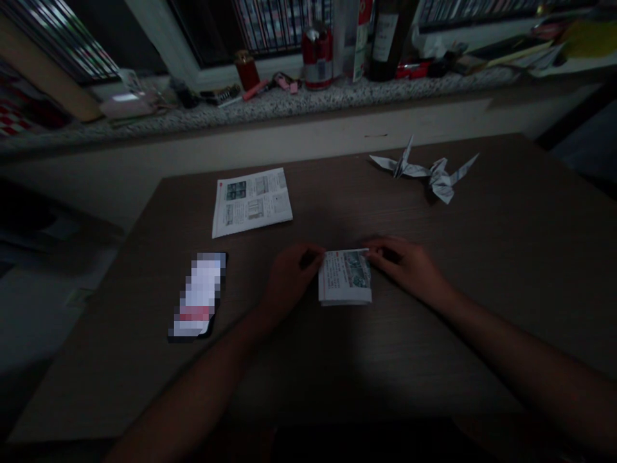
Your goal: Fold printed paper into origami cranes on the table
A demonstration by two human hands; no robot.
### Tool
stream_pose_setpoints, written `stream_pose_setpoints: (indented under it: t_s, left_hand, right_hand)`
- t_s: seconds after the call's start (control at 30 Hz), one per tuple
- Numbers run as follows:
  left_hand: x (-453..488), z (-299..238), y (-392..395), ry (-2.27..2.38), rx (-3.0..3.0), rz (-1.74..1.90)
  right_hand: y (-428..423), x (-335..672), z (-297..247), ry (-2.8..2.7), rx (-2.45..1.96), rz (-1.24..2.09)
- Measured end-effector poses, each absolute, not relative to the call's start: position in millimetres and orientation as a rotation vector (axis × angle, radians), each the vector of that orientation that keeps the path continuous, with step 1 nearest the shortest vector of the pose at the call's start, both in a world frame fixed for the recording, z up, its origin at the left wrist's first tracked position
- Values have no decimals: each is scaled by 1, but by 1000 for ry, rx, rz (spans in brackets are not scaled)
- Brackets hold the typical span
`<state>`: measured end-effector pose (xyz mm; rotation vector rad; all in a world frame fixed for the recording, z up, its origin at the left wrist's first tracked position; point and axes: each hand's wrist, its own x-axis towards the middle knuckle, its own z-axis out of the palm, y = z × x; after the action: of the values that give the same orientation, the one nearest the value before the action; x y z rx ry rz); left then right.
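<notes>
A small folded sheet of printed paper (344,280) lies on the dark wooden table (299,366), roughly square, with layers showing along its near edge. My left hand (295,273) pinches its far left corner between thumb and fingers. At the far right corner, my right hand (402,260) grips the same sheet in a similar pinch. Behind, to the left, lies a larger printed sheet (253,202), flat on the tabletop. Two folded paper cranes (402,164) (442,180) stand close together at the back right.
A phone with a lit, pixelated screen (198,296) lies left of my left hand. Beyond the table runs a speckled stone windowsill (279,103) crowded with a red can (317,58), a dark bottle (388,38), a small amber bottle (247,71) and other clutter.
</notes>
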<state>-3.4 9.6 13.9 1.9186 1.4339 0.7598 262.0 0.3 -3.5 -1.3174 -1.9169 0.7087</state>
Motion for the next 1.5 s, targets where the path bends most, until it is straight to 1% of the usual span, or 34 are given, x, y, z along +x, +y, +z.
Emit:
stream_pose_setpoints:
  t_s: [0.07,0.13,0.27,0.43,0.67,0.93,1.2,1.27,1.4,1.5]
  left_hand:
    - [-5,12,11,1463,1942,743]
    - [-6,12,12,1479,1967,729]
    - [-6,10,13,1481,2005,706]
    - [-5,8,14,1482,2036,690]
    - [-3,6,16,1467,2085,686]
    - [0,4,15,1439,2248,662]
    - [3,2,11,1518,2460,574]
    - [4,4,9,1485,2579,503]
    - [9,10,1,1416,2737,249]
    - [13,11,-8,1432,2720,214]
  right_hand:
    - [-3,263,0,-2033,-1228,536]
    - [-8,266,5,-2147,-1128,435]
    - [-20,271,7,-2409,-1008,403]
    - [-30,275,-3,-2641,-926,381]
    - [-34,273,-9,-2708,-922,290]
    - [-37,271,-10,-2704,-930,291]
    - [-39,271,-10,-2707,-937,286]
    - [-39,271,-10,-2707,-931,285]
    - [-38,270,-9,-2726,-925,277]
    - [-38,271,-10,-2726,-930,289]
